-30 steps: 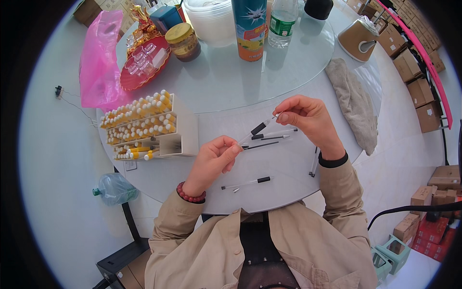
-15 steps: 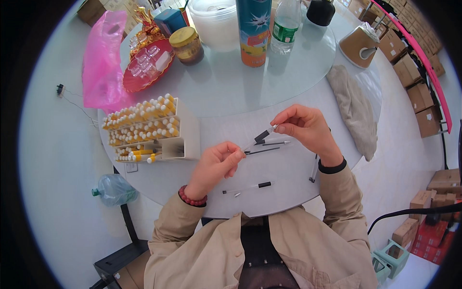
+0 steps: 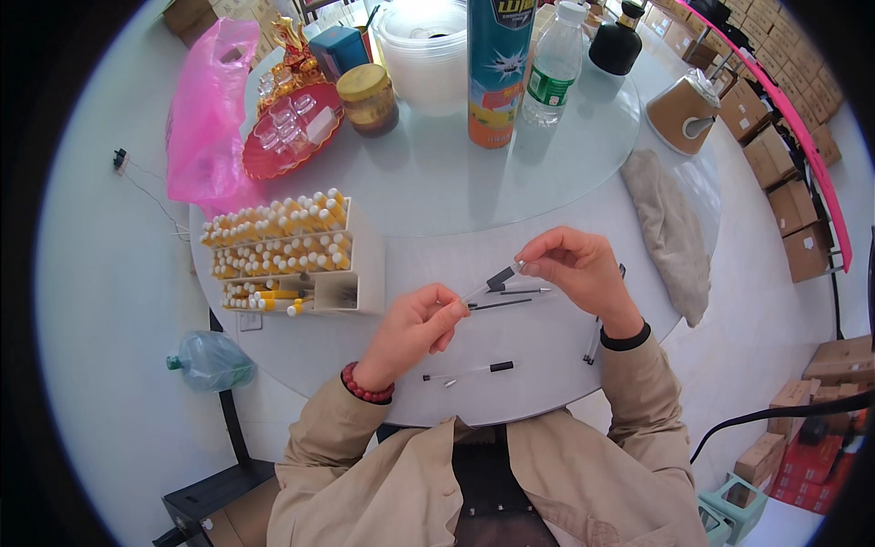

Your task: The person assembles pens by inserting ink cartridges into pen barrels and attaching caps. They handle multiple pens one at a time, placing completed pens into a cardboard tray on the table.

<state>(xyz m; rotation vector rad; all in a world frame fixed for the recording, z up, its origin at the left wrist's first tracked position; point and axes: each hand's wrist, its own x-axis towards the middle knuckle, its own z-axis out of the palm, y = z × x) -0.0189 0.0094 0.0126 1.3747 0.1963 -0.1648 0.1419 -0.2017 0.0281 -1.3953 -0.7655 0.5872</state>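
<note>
A clear pen barrel with a black grip [image 3: 501, 277] slants between my hands above the table. My left hand [image 3: 412, 330] is closed in a pinch on its lower left end. At the grip end, my right hand [image 3: 583, 278] pinches thumb and forefinger around a small pale tip piece, mostly covered by the fingers. Just beneath lie a pen refill with a silver point [image 3: 529, 291] and a dark thin refill [image 3: 510, 303]. Closer to me rest another clear pen barrel with a black grip [image 3: 469, 371] and a small silver cone tip [image 3: 449, 384].
To the left stands a white rack [image 3: 369, 264] full of yellow, white-ended sticks. More pens [image 3: 592, 344] lie by my right wrist, partly hidden. A grey cloth [image 3: 670, 237] lies at the right edge. Behind are a spray can [image 3: 497, 82], a water bottle [image 3: 553, 73] and a jar [image 3: 368, 100].
The view has tilted slightly, so the table sits lower in the picture. Both hands keep their pinch on the pen barrel, with little change in their pose.
</note>
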